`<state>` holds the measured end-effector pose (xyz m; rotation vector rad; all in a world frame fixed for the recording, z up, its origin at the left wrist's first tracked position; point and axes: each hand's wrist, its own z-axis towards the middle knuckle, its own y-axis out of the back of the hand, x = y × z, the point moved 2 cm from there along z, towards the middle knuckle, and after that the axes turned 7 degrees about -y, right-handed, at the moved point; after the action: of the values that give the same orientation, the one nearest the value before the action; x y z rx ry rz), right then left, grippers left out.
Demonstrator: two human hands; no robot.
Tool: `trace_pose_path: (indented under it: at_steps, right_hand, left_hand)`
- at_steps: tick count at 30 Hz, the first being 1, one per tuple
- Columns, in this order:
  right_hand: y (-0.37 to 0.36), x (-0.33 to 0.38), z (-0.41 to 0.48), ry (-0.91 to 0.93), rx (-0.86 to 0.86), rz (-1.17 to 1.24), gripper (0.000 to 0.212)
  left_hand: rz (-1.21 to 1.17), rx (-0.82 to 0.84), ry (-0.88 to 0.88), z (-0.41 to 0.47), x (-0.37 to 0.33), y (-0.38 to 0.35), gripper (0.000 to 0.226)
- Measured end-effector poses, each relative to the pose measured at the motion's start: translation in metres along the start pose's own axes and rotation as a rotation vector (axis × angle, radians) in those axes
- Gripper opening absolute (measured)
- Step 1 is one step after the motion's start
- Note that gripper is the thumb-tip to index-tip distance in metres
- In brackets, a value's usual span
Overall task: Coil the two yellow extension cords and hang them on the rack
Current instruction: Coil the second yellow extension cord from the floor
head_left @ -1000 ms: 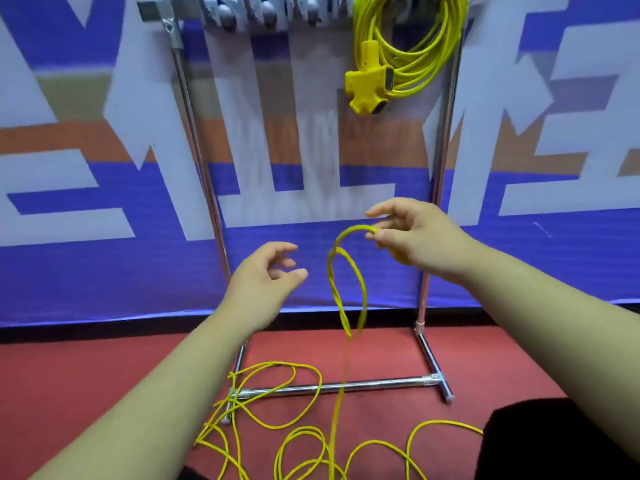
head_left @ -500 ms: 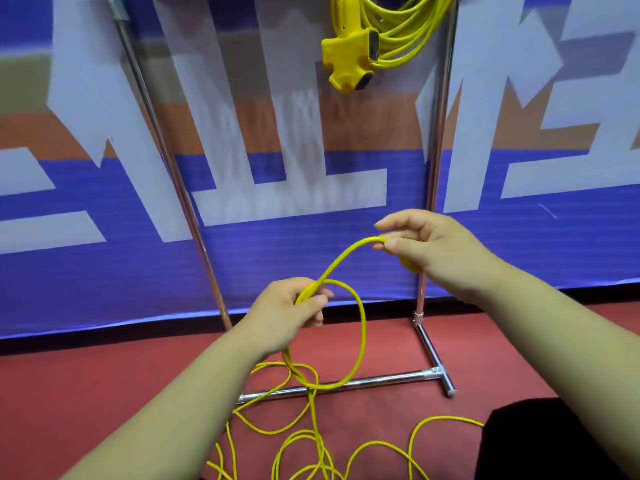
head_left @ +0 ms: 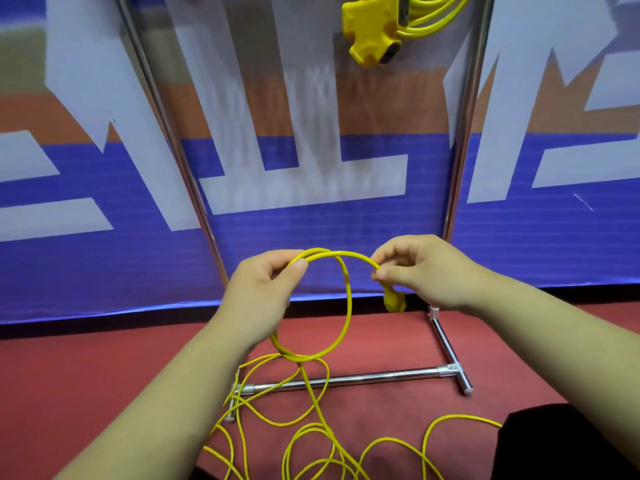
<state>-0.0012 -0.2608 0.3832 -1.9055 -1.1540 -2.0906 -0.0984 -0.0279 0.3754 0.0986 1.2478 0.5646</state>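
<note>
A thin yellow extension cord (head_left: 347, 306) forms one loop between my hands in front of the chrome rack (head_left: 460, 140). My left hand (head_left: 258, 299) pinches the top of the loop between thumb and fingers. My right hand (head_left: 420, 271) pinches the cord's end, and its yellow plug (head_left: 394, 301) hangs below that hand. The rest of this cord lies in loose tangles on the red floor (head_left: 311, 441). A second yellow cord (head_left: 433, 19), coiled, hangs at the rack's top right with its yellow socket block (head_left: 372, 31) dangling.
The rack's base bar (head_left: 346, 379) and right foot (head_left: 450, 355) lie on the red floor (head_left: 86, 375) under my hands. A blue, white and orange banner (head_left: 311, 174) stands right behind the rack. A dark shape (head_left: 561, 445) fills the lower right corner.
My left hand took hold of the cord and brought it up toward my right hand, forming a loop. The view tilted down, so the hanging coil moved to the top edge.
</note>
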Motion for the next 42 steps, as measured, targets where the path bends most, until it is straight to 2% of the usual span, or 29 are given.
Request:
trace_pose_path:
  at_steps: [4, 7, 11, 17, 21, 24, 28, 36, 39, 42]
  right_hand:
    - [-0.011, 0.001, 0.005, -0.014, 0.063, 0.029, 0.007]
    - [-0.017, 0.006, 0.004, -0.028, 0.051, 0.075, 0.003]
    - [-0.022, 0.016, -0.001, -0.016, 0.054, 0.052, 0.004]
    - [-0.036, 0.019, -0.007, 0.018, 0.100, 0.288, 0.006]
    - [-0.039, 0.020, -0.006, 0.030, -0.002, 0.377, 0.017]
    - [-0.040, 0.020, -0.003, 0.008, 0.006, 0.351, 0.029]
    - [-0.037, 0.018, -0.001, 0.001, -0.028, 0.233, 0.020]
    - [-0.032, 0.013, 0.002, 0.010, -0.117, 0.077, 0.015]
    - [-0.032, 0.013, 0.002, -0.011, -0.102, 0.130, 0.014]
    - [-0.032, 0.014, 0.001, -0.046, -0.037, 0.283, 0.009]
  left_hand:
    - [-0.328, -0.123, 0.161, -0.002, -0.005, 0.005, 0.017]
    - [-0.552, -0.120, 0.245, -0.003, -0.009, 0.011, 0.015]
    - [-0.665, -0.047, 0.255, -0.007, -0.014, 0.019, 0.021]
    - [-0.802, 0.022, 0.284, -0.009, -0.018, 0.025, 0.030]
    - [-0.822, 0.015, 0.305, -0.011, -0.017, 0.023, 0.028]
    - [-0.790, -0.015, 0.296, -0.011, -0.018, 0.020, 0.026]
    - [-0.670, -0.026, 0.290, -0.012, -0.017, 0.021, 0.023]
    - [-0.553, 0.087, 0.360, -0.014, -0.015, 0.021, 0.037]
    - [-0.533, 0.051, 0.403, -0.013, -0.013, 0.021, 0.027]
    - [-0.560, -0.028, 0.439, -0.011, -0.011, 0.020, 0.020]
